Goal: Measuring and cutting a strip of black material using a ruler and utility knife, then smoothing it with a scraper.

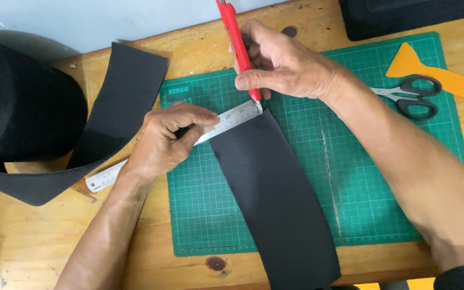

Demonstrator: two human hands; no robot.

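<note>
Your left hand [166, 140] presses flat on a steel ruler [178, 146], its fingers [200, 119] narrow and bearing down on the metal, which runs slantwise from about 8 o'clock on the bare tabletop [49, 241] up toward 1 o'clock over the green cutting mat [382, 161]. Your right hand [283, 64] sits at 12 o'clock, fingers curled tight around a red utility knife [237, 45], whose tip touches the far end of the ruler right at the top edge of a black strip [275, 198]. That strip lies on the mat and reaches from the ruler down toward 6 o'clock, past the mat's near edge and over the front of the tabletop. At 9 o'clock a large black roll [17, 102] stands at the tabletop's left side, with a loose band of the same black material [124, 91] trailing from it toward the ruler. At 2 o'clock, well apart from both hands, black-handled scissors [412, 94] lie on the mat just beside an orange scraper [430, 72].
</note>
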